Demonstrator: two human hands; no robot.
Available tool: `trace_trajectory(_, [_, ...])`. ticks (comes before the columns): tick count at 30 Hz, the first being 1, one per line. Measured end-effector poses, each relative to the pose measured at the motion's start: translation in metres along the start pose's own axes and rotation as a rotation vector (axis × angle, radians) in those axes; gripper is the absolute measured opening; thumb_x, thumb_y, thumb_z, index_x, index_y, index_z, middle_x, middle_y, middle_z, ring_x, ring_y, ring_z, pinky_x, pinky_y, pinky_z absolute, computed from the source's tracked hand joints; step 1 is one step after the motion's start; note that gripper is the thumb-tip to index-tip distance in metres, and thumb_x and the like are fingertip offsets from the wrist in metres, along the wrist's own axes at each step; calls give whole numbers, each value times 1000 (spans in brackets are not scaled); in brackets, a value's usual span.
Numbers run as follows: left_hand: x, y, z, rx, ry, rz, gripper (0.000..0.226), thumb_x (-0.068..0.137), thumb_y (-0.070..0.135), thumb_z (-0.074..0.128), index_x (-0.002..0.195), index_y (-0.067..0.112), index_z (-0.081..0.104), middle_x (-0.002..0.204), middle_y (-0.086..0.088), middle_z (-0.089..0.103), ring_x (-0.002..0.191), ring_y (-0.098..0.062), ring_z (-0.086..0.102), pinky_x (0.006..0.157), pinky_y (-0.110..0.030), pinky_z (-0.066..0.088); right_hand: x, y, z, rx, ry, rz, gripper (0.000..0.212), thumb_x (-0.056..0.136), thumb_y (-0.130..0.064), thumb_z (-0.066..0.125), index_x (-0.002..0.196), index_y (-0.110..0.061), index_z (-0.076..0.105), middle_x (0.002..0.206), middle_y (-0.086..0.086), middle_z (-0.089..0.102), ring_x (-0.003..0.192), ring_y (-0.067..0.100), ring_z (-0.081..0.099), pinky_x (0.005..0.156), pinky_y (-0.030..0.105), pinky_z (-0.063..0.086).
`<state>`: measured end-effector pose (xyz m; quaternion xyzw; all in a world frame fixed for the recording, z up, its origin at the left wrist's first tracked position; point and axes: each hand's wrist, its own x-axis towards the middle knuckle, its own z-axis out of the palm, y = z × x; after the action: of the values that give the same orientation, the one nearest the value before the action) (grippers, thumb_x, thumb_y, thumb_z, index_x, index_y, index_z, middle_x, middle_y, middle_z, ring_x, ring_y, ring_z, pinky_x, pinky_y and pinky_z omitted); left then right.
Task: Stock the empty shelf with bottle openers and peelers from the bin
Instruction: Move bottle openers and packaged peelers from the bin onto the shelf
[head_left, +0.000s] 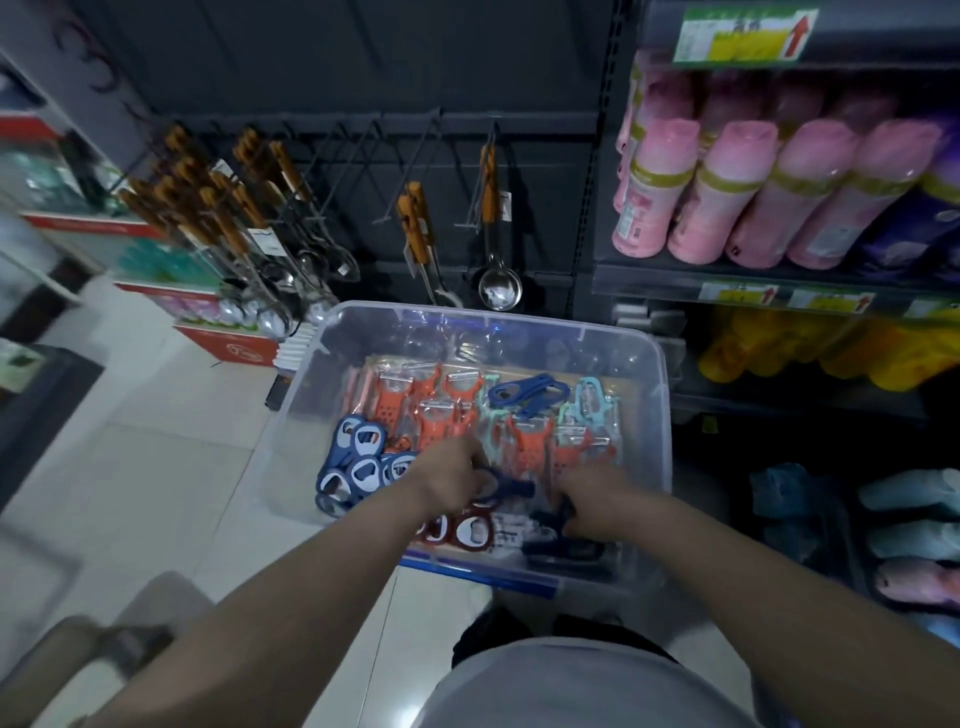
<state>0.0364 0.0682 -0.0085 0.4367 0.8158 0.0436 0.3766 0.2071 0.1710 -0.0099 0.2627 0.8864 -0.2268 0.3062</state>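
Bending over the bin (664, 415), a person works both hands among the stock. At the bin's left side lies a heap of blue openers (358, 460), flat plastic loops with metal mouths. Just right of that heap, near the bin's middle, the left hand (449, 480) is curled round a navy opener (511, 487), with fingers closed over its ring end and the handle poking out rightward. Against the bin's near wall sit red openers (465, 531). Orange peelers (441, 415) in clear sleeves fill the bin's middle towards its far wall. At the bin's near right, the right hand (597, 499) has its fingers bent down onto a navy piece (553, 519). It seems to grip it, though blur hides what the piece is. Teal peelers (589, 400) lie at the bin's far right. Behind the bin, bare hooks (395, 150) stick out of a dark panel (311, 62), which I take for the place to fill.

These goods look light and stiff, so weight is no trouble. The openers are smooth and apt to slide over each other, so pinching through the ring should hold best. The peelers carry blades and their sleeves look slick, so taking them by the handle or the sleeve's top seems wiser.
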Motion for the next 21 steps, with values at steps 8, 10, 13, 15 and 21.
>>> trace_trajectory(8, [-1,-31,-23,-105,249,-80,13,88,22,66,93,12,59,86,-4,61,80,-22,57,67,-29,44,6,-26,-35,278,383,57,22,79,-33,73,99,-32,66,100,-5,69,96,19,64,81,32,51])
trace_trajectory(10, [2,-33,-20,-86,162,-37,20,85,27,70,93,11,60,88,-5,64,81,-21,59,67,-29,47,5,-30,-32,262,372,79,19,86,-32,65,105,-31,62,105,-2,67,98,20,62,80,31,50])
trace_trajectory(13, [9,-30,-12,17,60,21,27,82,26,73,102,12,62,100,-7,67,89,-22,63,74,-30,51,4,-29,-25,239,311,131,15,91,-26,55,104,-31,51,113,3,63,104,25,58,81,33,45])
trace_trajectory(15, [15,-27,-5,67,6,49,33,80,23,75,108,12,61,106,-8,67,96,-23,63,79,-30,51,-1,-27,-23,278,294,165,17,90,-21,56,98,-32,46,113,4,62,102,25,57,79,33,45])
trace_trajectory(21, [25,-23,10,342,-92,176,31,84,26,68,112,16,58,107,-6,65,97,-25,62,78,-34,52,-13,-32,-17,392,423,203,20,91,-21,59,111,-23,59,114,1,64,101,20,59,76,31,47])
